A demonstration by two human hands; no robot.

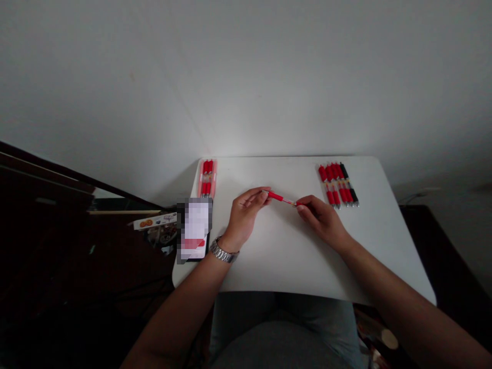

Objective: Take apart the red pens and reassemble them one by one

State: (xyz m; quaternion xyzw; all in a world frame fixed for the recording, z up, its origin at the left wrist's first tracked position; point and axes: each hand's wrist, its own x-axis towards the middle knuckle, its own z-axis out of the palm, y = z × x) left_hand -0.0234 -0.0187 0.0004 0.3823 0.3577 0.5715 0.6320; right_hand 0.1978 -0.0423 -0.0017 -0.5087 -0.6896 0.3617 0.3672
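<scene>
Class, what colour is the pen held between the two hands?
The pen is mostly red with a paler stretch; the head view shows it.

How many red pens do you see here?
7 visible: one red pen between the left hand and right hand, two in or on the pink case, four in a row beside the black pen. The case may hide others.
</scene>
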